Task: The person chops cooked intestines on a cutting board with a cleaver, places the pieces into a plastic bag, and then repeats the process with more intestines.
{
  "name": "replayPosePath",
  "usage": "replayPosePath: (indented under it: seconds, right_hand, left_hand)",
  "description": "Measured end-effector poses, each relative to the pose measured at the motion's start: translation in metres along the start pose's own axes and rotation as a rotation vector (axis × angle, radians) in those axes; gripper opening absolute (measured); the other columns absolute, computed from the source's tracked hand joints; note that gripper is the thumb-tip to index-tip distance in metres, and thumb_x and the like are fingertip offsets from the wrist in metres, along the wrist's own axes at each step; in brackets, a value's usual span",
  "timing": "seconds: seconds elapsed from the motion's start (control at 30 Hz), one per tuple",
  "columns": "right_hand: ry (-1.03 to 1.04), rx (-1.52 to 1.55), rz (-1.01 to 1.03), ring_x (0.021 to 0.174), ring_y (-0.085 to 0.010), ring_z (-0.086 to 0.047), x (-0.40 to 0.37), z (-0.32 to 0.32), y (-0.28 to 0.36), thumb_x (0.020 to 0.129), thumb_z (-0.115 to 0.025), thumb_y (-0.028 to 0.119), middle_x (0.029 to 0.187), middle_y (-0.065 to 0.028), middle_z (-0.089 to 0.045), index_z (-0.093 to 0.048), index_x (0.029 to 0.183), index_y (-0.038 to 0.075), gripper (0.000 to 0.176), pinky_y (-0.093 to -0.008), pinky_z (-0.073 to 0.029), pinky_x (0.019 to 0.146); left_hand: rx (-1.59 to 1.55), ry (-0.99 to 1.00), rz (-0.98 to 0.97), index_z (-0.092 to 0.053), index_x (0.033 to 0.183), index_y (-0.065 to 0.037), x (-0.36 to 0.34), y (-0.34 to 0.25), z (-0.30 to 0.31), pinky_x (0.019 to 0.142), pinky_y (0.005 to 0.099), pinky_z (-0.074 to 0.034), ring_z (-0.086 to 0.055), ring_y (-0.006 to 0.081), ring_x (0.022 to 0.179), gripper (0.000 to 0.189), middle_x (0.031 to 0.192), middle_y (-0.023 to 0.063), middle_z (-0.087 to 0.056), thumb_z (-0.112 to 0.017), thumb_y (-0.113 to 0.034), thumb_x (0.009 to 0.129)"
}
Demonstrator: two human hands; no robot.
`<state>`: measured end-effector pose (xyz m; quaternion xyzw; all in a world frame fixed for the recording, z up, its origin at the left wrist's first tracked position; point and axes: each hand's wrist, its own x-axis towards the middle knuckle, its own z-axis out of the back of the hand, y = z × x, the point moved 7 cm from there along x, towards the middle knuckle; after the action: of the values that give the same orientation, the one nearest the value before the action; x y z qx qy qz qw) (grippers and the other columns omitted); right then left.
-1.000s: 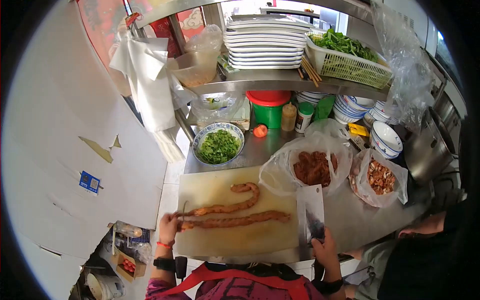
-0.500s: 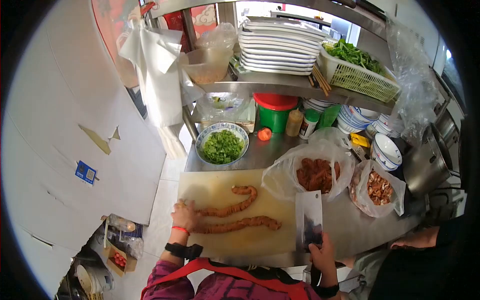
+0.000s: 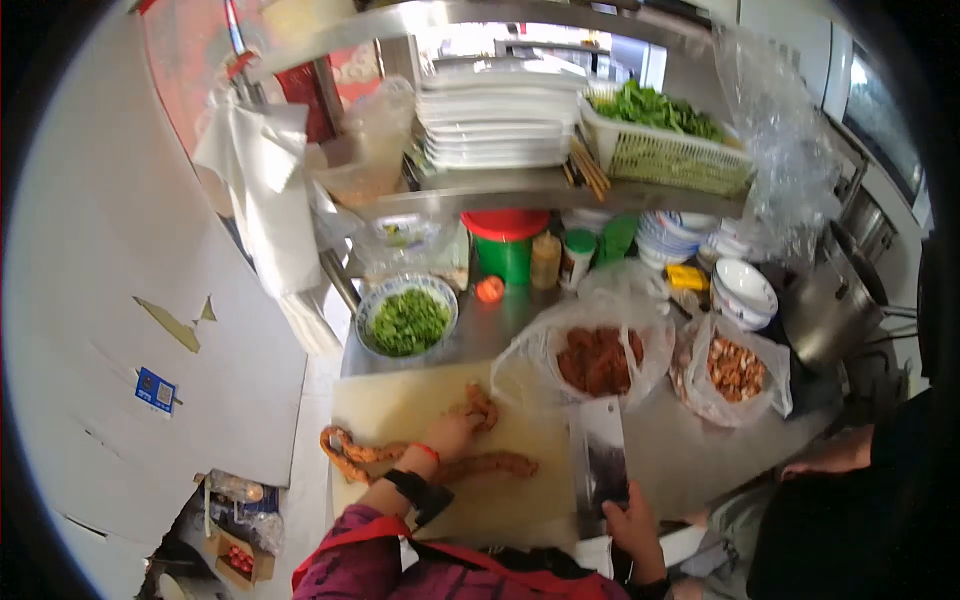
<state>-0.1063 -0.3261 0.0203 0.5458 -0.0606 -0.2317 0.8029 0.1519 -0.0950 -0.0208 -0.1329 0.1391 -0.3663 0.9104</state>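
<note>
Just beyond cleaver [image 3: 600, 450], bagged meat [image 3: 600, 364].

The left hand [image 3: 449, 433] touches the upper end of a long, reddish-brown, sausage-like strand [image 3: 347, 456] looped on a pale-yellow, rectangular cutting board [image 3: 500, 512]; the right hand [image 3: 634, 520] grips a broad, steel-bladed cleaver [image 3: 597, 435] at the board's right edge. Beyond the board stand a round, blue-and-white bowl [image 3: 364, 328] of chopped green leaves [image 3: 408, 322] and a translucent plastic bag [image 3: 528, 368] of dark-brown chunks [image 3: 598, 360].

Purple top [image 3: 347, 519] w/ dk pattern, red strap [image 3: 500, 574], red L-wrist cord [image 3: 427, 452], 2 blk wristbands [image 3: 412, 488]
</note>
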Motion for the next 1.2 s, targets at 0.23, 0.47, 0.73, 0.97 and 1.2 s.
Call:
replayPosePath:
  seconds: [0.23,0.47,0.73,0.97,1.2]
  right_hand:
    - [0.059,0.055,-0.196,0.067,-0.0246,-0.062,-0.006,0.004,0.016,0.081,-0.057,0.01,0.075,-0.0135,-0.061,-0.048,0.106,-0.001,0.029,-0.0359,-0.049,0.063]
    - [0.11,-0.097,-0.107,0.075,-0.0357,-0.063,-0.005,-0.005,0.009,0.079,-0.058,0.011,0.079,-0.0231,-0.062,-0.047,0.105,-0.002,0.031,-0.041,-0.048,0.063]
    - [0.326,-0.587,-0.065,0.081,-0.0508,-0.053,-0.003,-0.045,0.045,0.082,-0.048,0.006,0.081,-0.032,-0.056,-0.039,0.105,-0.003,0.027,-0.0553,-0.042,0.07]
    - [0.297,-0.618,0.042,0.079,-0.0499,-0.054,0.018,-0.067,0.077,0.082,-0.045,0.004,0.081,-0.0324,-0.056,-0.037,0.103,-0.006,0.024,-0.054,-0.042,0.068]
    - [0.276,-0.645,0.133,0.074,-0.0481,-0.056,0.027,-0.096,0.096,0.081,-0.047,0.004,0.077,-0.0314,-0.057,-0.038,0.104,-0.006,0.027,-0.0539,-0.044,0.065]
  left_hand:
    - [-0.088,0.023,-0.265,-0.062,0.105,-0.012,-0.044,-0.021,0.012,0.089,0.0426,-0.04,-0.05,0.0321,0.1,0.033,0.102,0.0108,-0.057,-0.062,-0.017,0.072]
    - [-0.006,-0.175,-0.394,-0.056,0.115,-0.01,-0.049,-0.058,0.027,0.096,0.0424,-0.034,-0.045,0.0307,0.111,0.049,0.114,0.0113,-0.053,-0.065,-0.029,0.071]
    - [0.018,-0.403,-0.26,-0.057,0.109,-0.008,-0.037,-0.077,-0.005,0.08,0.0401,-0.043,-0.053,0.0268,0.098,0.044,0.104,0.009,-0.057,-0.064,-0.028,0.071]
    - [0.049,-0.447,0.029,-0.058,0.1,-0.008,-0.039,-0.07,0.002,0.075,0.0394,-0.044,-0.055,0.0257,0.092,0.036,0.097,0.0075,-0.058,-0.064,-0.027,0.07]
    - [-0.129,-0.572,-0.095,-0.057,0.097,-0.006,-0.048,-0.072,0.016,0.078,0.0411,-0.045,-0.054,0.0296,0.093,0.033,0.094,0.012,-0.057,-0.064,-0.022,0.069]
